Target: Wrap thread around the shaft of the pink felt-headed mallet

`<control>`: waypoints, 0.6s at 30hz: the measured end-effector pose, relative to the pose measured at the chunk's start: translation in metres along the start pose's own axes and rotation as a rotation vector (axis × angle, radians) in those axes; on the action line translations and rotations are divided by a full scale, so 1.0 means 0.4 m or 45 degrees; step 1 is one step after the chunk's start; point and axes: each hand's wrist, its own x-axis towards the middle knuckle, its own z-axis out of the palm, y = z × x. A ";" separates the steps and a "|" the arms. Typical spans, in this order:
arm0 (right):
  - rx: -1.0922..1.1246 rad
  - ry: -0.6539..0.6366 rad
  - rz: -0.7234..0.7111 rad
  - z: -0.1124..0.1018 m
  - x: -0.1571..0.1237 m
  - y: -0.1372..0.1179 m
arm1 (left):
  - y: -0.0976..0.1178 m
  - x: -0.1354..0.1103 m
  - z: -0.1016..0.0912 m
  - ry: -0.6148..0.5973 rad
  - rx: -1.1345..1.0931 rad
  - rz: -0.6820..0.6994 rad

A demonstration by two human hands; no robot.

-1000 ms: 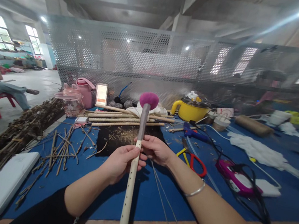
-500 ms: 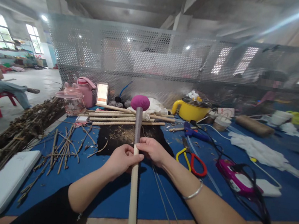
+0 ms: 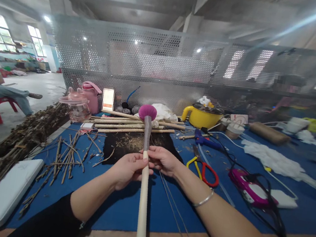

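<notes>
A long pale wooden stick runs up the middle of the view, its near end past the bottom edge. Grey wrapping covers its upper part, and a purple ball tops the far end. My left hand grips the stick from the left, thumb lying across the bare wood. Just below the grey wrapping, my right hand pinches it from the right. Some fingertips are hidden behind the stick. Thin grey strands trail from under my right hand toward the table's front edge.
Several wooden sticks lie behind a black cloth. Twigs and a white phone-like device are at left. Scissors, a glue gun, a yellow pot and a magenta device occupy the right. Someone sits far left.
The stick's ball end has dropped slightly and tilts a little differently. My left thumb has shifted up the stick, and both hands have adjusted their hold.
</notes>
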 end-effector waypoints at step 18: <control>-0.126 0.136 -0.031 0.023 -0.005 -0.019 | -0.020 0.012 -0.006 0.115 0.247 0.089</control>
